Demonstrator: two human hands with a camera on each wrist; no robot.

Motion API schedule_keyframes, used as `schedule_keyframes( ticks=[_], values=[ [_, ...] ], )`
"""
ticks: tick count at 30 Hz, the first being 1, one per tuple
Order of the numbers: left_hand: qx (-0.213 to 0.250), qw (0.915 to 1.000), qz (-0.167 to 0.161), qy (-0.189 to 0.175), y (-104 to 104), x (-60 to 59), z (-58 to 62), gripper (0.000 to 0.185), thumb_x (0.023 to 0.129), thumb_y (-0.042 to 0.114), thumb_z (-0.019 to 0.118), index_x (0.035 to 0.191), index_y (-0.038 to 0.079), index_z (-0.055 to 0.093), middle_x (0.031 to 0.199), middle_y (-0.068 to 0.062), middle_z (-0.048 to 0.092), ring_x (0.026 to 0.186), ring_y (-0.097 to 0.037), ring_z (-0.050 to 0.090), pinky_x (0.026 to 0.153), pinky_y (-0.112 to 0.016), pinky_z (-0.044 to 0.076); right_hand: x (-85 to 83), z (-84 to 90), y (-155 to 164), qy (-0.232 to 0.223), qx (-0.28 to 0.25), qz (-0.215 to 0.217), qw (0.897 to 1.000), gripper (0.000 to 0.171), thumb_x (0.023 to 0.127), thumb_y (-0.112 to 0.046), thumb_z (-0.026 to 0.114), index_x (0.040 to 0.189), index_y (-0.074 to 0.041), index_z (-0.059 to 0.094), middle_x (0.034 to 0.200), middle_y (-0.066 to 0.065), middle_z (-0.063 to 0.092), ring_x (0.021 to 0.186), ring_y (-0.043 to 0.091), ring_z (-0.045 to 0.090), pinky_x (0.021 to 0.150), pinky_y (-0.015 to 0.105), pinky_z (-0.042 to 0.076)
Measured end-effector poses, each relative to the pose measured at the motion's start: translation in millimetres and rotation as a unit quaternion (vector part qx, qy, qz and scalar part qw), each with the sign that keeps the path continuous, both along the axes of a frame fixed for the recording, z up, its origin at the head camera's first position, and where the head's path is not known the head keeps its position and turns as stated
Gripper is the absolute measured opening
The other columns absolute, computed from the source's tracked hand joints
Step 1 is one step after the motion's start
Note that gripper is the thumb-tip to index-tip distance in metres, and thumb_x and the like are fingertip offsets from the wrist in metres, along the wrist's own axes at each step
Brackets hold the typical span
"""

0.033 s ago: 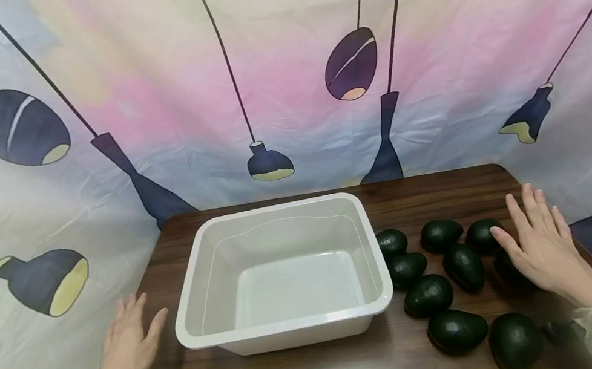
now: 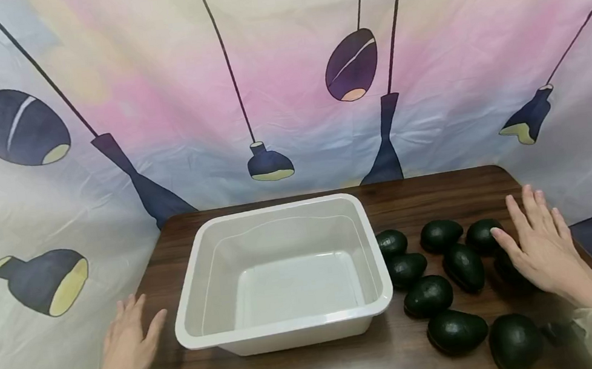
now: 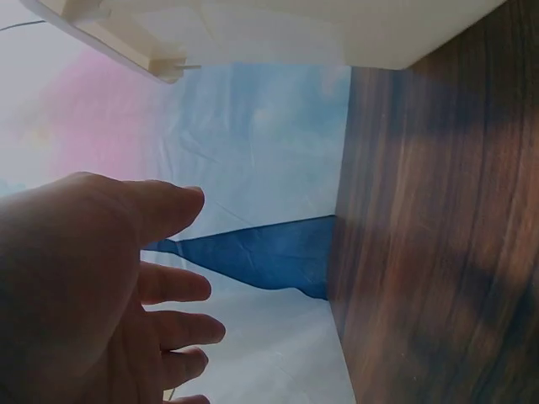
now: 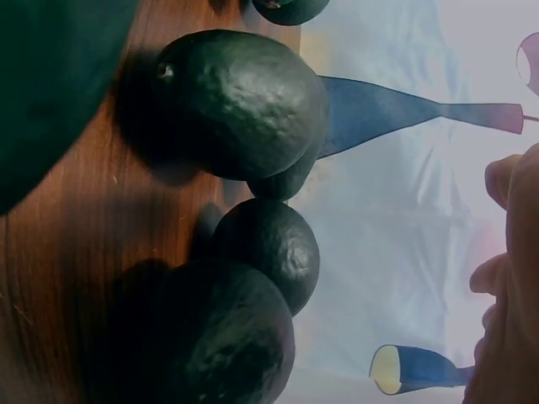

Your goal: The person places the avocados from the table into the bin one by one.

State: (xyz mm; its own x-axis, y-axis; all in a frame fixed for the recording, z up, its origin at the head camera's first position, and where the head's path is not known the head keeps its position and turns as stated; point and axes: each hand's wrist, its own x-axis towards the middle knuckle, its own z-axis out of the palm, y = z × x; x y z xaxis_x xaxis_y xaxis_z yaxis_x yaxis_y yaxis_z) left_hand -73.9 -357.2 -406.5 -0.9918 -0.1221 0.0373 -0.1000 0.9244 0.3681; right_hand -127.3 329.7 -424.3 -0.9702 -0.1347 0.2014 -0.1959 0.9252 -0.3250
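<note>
While both grips spread open, the white tub (image 2: 284, 271) sits just right of the left grip (image 2: 128, 343), and dark avocados (image 2: 428, 295) crowd beneath the right grip (image 2: 541, 248) on the table (image 2: 439, 192).

We see nine dark green avocados (image 2: 452, 279) with dull, pebbled skin, all whole, lying on their sides on a dark wooden table, to the right of a white plastic tub (image 2: 282, 276). Three form a far row, with the rightmost (image 2: 481, 235) at the right hand's (image 2: 541, 245) thumb tip. We find another (image 2: 508, 270) lying mostly hidden beneath that flat, spread hand. The two nearest (image 2: 457, 330) (image 2: 514, 342) lie side by side, just apart. The tub stands upright and empty, rectangular with rounded corners and a rolled rim.
</note>
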Motion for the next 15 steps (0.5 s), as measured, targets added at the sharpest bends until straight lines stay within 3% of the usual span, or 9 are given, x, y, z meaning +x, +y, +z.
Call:
schedule_keyframes(
  ticks=[5,8,12,15],
  values=[
    [0.003,1.0,-0.005,0.004,-0.7,3.3,2.7,0.074,0.105,0.043,0.033,0.144,-0.019,0.021,0.144,-0.046,0.014,0.138,-0.057,0.003,0.104,-0.071,0.01,0.9,1.5,1.4,-0.004,-0.004,0.0,1.0,0.073,0.106,-0.04,0.034,0.154,-0.005,-0.009,0.155,0.007,-0.032,0.14,0.029,-0.031,0.108,0.056,-0.022],
    [0.075,0.9964,0.002,0.041,8.4,12.1,10.6,0.068,0.105,0.04,0.036,0.149,-0.01,0.022,0.149,-0.04,0.017,0.138,-0.056,0.01,0.104,-0.07,0.014,3.5,2.5,-0.2,-0.008,-0.021,-0.002,1.0,0.076,0.105,-0.04,0.037,0.154,-0.005,-0.008,0.156,0.011,-0.03,0.14,0.034,-0.028,0.107,0.06,-0.019],
    [0.208,0.971,0.017,0.117,37.1,30.4,24.5,0.056,0.104,0.032,0.044,0.154,0.014,0.027,0.156,-0.018,0.027,0.144,-0.036,0.018,0.111,-0.061,0.017,25.7,-2.6,-13.7,-0.012,-0.03,-0.038,0.999,0.085,0.099,-0.048,0.051,0.154,0.001,0.009,0.154,0.035,-0.002,0.135,0.059,0.002,0.096,0.074,0.01],
    [0.254,0.9518,0.001,0.172,60.5,37.0,27.8,0.054,0.102,0.019,0.053,0.152,0.023,0.034,0.156,-0.004,0.032,0.143,-0.016,0.024,0.115,-0.038,0.021,57.9,-13.5,-28.5,-0.011,-0.013,-0.091,0.996,0.09,0.09,-0.056,0.061,0.145,0.008,0.031,0.131,0.042,0.026,0.107,0.063,0.03,0.074,0.067,0.028]
  ],
)
